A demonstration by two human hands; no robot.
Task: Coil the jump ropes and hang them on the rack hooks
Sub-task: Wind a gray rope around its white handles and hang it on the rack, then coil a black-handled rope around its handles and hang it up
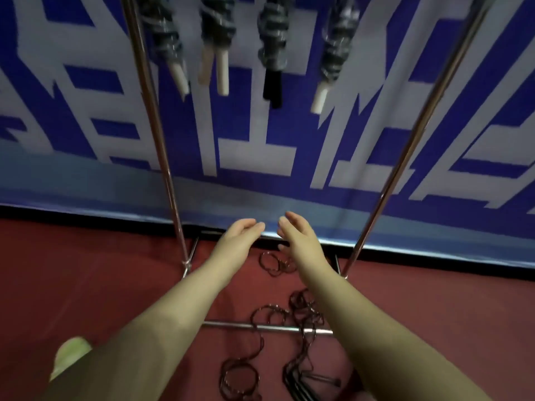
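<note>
**Both hands empty, reaching out above the loose rope**

You are holding both hands out in front of you, low between the rack's two uprights. Your left hand (pixel 241 237) and right hand (pixel 298 238) are facing each other, fingers loosely relaxed and slightly curved, gripping nothing.

Four coiled jump ropes (pixel 273 36) are already hanging from the top of the rack, handles pointing down, so the sensible reading is that you are going for the next one. That one, the uncoiled jump rope (pixel 304 314), is lying tangled on the red floor (pixel 86 285) beneath your forearms, draped across the rack's front base bar (pixel 231 325), with its dark handles (pixel 301 386) near the bottom edge of the view.

You are working in a narrow lane: the left upright (pixel 162 157) and right upright (pixel 405 169) are closing in on either side, and the banner (pixel 289 140) is standing just behind. Lifting the rope may snag it on the base bar, since its loops are crossing over it.
</note>
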